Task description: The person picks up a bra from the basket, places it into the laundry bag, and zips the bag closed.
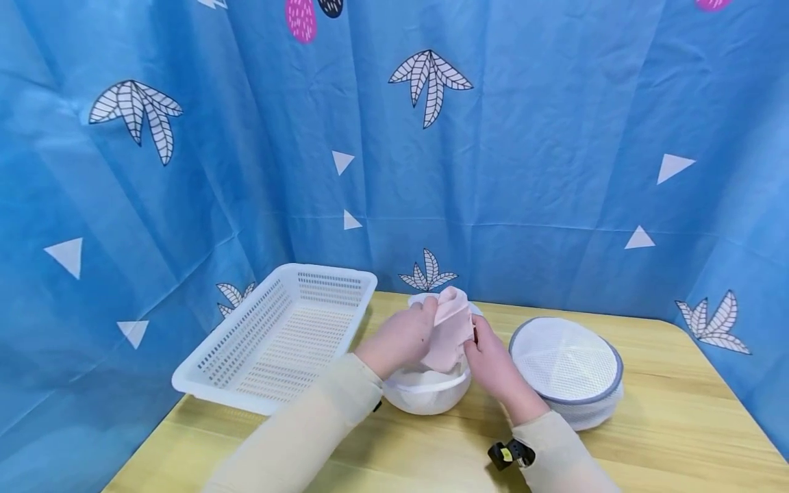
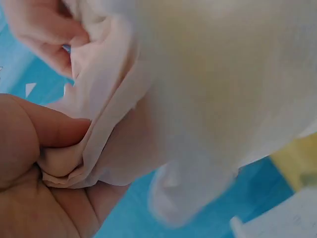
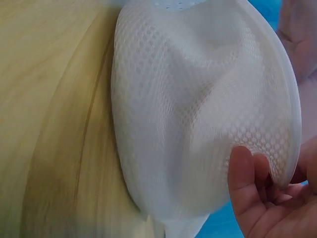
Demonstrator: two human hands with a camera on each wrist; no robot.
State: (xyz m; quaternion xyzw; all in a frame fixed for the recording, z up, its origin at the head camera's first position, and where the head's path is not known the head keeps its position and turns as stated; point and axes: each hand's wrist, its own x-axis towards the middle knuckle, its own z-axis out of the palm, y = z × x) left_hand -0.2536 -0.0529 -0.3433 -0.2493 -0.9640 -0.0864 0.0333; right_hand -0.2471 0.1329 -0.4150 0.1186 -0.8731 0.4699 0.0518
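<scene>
Pink cloth (image 1: 448,335) is up in both hands, over the mouth of a white mesh container (image 1: 428,397), which I use as landmark. Cloth's long axis runs roughly up and down, a bit slanted: upper end leans right, lower end points down to the container's opening. Can't tell whether that lower end touches the inside. Folds bunch at the left edge.

Left hand (image 1: 403,335), on the container's left side, is clamped on the cloth; the left wrist view shows thumb and fingers together on a gathered fold. Right hand (image 1: 490,352), on the container's right side, pinches the cloth's other edge. In the right wrist view its fingers overlap the container's rim; contact there unclear.

Left of the container: white slotted basket (image 1: 302,329), long axis running from near left to far right. Right of the container: round white mesh bag (image 1: 567,359) with grey trim, just past the right hand. Wooden table (image 1: 678,411) under the container, blue curtain (image 1: 542,171) with leaf prints behind it. Black wrist device (image 1: 511,454) near-right of the container.
</scene>
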